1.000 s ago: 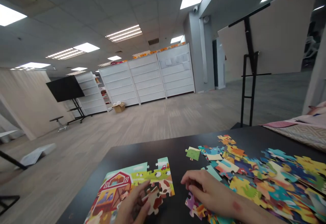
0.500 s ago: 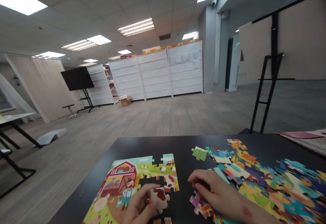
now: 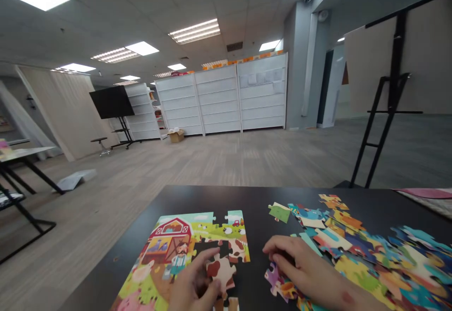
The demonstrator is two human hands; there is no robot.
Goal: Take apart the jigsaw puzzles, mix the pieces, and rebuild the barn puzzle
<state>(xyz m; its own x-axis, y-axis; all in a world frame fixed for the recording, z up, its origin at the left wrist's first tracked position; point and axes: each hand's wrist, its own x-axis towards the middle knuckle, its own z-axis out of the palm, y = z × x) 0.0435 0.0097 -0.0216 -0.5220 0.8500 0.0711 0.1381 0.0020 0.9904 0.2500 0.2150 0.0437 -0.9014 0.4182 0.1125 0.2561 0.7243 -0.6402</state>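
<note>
My left hand (image 3: 195, 280) holds a cream puzzle piece (image 3: 222, 274) with brown patches between thumb and fingers. That piece is over a gap at the lower right of the partly joined farm puzzle (image 3: 164, 264), which shows a red barn, a farmer and sheep. Near it, a joined piece with a brown-patched animal (image 3: 237, 249) forms part of the right edge. My right hand (image 3: 300, 260) hovers or rests by the loose pieces, fingers loosely bent and apart, with nothing seen in them. Purple pieces (image 3: 273, 278) lie just below its fingertips.
A heap of loose colourful puzzle pieces (image 3: 374, 259) spreads over the right of the black table (image 3: 212, 194). A green piece (image 3: 279, 212) lies apart at the heap's left. Beyond stand a black easel (image 3: 377, 132), white shelving (image 3: 221, 101) and a screen on a stand (image 3: 111, 102).
My left hand has turned the brown-patched piece, and more of its face shows. My right hand stays by the purple pieces. The view has shifted slightly.
</note>
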